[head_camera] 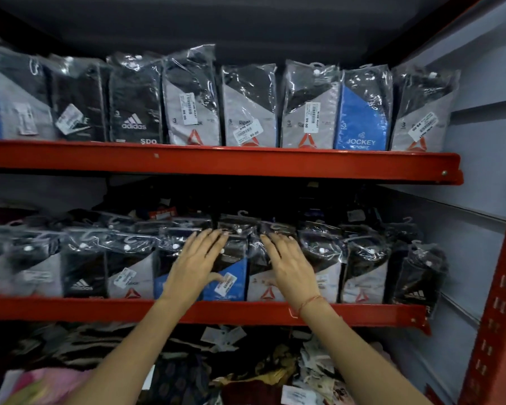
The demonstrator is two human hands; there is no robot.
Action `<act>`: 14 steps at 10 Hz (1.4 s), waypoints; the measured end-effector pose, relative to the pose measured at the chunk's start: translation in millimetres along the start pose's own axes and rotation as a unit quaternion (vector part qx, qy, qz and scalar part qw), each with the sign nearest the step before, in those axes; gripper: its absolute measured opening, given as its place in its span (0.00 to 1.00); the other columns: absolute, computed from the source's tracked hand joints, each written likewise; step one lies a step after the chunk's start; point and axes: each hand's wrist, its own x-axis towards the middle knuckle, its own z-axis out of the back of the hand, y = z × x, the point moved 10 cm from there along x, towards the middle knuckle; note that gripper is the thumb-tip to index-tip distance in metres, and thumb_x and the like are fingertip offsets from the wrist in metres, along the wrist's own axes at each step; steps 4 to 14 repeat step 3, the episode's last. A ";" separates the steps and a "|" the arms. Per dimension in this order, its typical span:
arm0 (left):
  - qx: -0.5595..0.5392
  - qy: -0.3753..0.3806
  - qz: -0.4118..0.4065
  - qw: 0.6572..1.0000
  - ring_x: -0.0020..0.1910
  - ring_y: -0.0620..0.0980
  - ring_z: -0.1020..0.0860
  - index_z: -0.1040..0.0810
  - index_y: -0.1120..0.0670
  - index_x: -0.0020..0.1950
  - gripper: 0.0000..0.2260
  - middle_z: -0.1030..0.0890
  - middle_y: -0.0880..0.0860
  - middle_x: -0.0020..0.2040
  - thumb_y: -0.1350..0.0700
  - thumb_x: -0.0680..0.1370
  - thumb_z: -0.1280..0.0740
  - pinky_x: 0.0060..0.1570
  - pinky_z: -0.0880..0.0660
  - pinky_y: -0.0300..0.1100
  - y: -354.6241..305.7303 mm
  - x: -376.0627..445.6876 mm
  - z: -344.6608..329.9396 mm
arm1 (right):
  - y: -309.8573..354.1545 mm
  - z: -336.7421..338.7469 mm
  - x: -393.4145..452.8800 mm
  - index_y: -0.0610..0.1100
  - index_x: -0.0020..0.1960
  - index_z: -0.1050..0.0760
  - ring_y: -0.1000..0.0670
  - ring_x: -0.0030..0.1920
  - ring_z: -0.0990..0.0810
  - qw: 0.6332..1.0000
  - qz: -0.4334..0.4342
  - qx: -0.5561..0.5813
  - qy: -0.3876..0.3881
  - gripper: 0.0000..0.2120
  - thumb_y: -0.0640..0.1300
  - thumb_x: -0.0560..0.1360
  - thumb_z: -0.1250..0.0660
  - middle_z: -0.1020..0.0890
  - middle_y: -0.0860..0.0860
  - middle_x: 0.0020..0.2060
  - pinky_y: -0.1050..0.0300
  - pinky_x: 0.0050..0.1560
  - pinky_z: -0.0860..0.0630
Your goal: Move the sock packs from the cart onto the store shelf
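Two red store shelves (216, 162) carry upright sock packs in clear plastic. On the lower shelf (205, 312) my left hand (195, 263) lies flat, fingers spread, against a blue and black pack (231, 276). My right hand (291, 266) rests flat on the neighbouring grey and black pack (263, 287). Neither hand grips anything. The upper shelf holds a full row, including a blue Jockey pack (362, 112). No cart is in view.
Below the lower shelf lies a heap of mixed fabrics and loose paper tags (225, 337). A red perforated upright (497, 317) and a grey slatted side wall (479, 141) close off the right. More packs are stacked behind the lower front row.
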 end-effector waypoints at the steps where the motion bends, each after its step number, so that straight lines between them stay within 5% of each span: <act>1: 0.020 0.007 -0.003 1.000 0.66 0.57 0.26 0.38 0.57 0.71 0.52 0.23 0.56 0.65 0.37 0.54 0.23 0.70 0.39 0.54 -0.4 5.2 -6.9 | -4.0 -3.4 5.3 0.41 0.68 0.31 0.43 0.59 0.22 0.999 -0.025 -0.036 0.021 0.51 0.54 0.49 0.17 0.21 0.44 0.59 0.47 0.64 0.25; 2: 0.030 0.002 -0.006 1.000 0.68 0.57 0.29 0.36 0.58 0.72 0.51 0.25 0.57 0.68 0.37 0.55 0.23 0.71 0.39 0.55 -2.8 3.0 -6.1 | 0.0 -4.6 5.9 0.41 0.71 0.34 0.42 0.65 0.25 0.998 -0.029 -0.046 0.044 0.53 0.56 0.51 0.18 0.23 0.44 0.63 0.44 0.69 0.31; 3: 0.051 0.011 0.007 0.999 0.73 0.55 0.37 0.39 0.57 0.75 0.50 0.33 0.56 0.74 0.34 0.61 0.28 0.71 0.41 0.53 -0.7 1.5 -4.3 | 4.8 -1.3 4.1 0.41 0.76 0.49 0.41 0.76 0.44 0.995 -0.020 -0.082 0.062 0.52 0.60 0.64 0.26 0.40 0.42 0.75 0.42 0.76 0.53; 14: 0.051 0.011 0.007 0.999 0.73 0.55 0.37 0.39 0.57 0.75 0.50 0.33 0.56 0.74 0.34 0.61 0.28 0.71 0.41 0.53 -0.7 1.5 -4.3 | 4.8 -1.3 4.1 0.41 0.76 0.49 0.41 0.76 0.44 0.995 -0.020 -0.082 0.062 0.52 0.60 0.64 0.26 0.40 0.42 0.75 0.42 0.76 0.53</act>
